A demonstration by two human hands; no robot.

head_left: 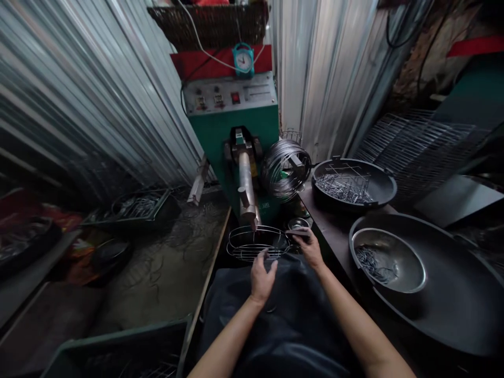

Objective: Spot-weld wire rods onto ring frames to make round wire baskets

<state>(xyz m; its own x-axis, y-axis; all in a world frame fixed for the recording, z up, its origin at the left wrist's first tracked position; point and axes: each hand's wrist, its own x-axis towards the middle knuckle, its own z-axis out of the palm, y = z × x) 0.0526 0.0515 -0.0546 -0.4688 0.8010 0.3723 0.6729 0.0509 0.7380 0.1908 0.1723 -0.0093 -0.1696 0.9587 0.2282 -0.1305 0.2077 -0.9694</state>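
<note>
A round wire basket frame (255,242) rests under the metal arm (246,184) of a green welding machine (236,126). My left hand (262,275) grips the frame's near rim with curled fingers. My right hand (309,247) is closed on the frame's right side, next to a small dark flat piece (296,231). Both forearms reach out over a dark apron on my lap.
A coil of wire (285,169) sits right of the machine. A black pan (354,185) holds short wire pieces; a metal bowl (388,260) with more sits in a big black basin (444,294). Wire grids (413,142) lean at the right. Trays (137,207) lie left.
</note>
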